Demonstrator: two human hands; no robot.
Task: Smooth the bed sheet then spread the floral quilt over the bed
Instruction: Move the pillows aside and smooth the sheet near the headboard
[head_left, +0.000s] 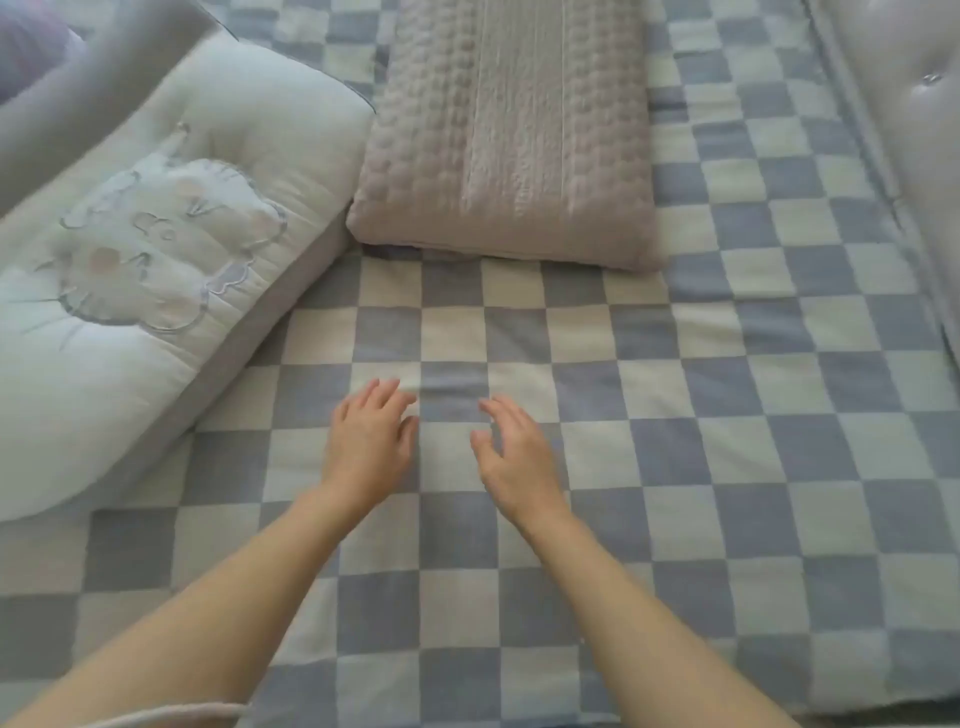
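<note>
Blue-and-cream checked cotton makes up the bed sheet (675, 415), which covers the whole mattress and lies directly under both hands. The left hand (371, 441) and the right hand (511, 452) are side by side near the middle of the bed, palms down, a narrow strip of sheet showing between them. Their fingers are relaxed and slightly spread, gripping nothing; whether the palms actually press the fabric or float just above it cannot be told. A shallow crease in the sheet runs just beyond the fingertips. Both bare forearms reach forward from the lower edge of the view, converging toward the hands. Beyond the hands a beige textured pillow (509, 135) lies on the sheet, and to its left, touching it, is a pale cushion with an embroidered cat face (156, 249), set at an angle. A padded grey headboard (904, 104) borders the sheet on the right. No floral quilt is visible.
</note>
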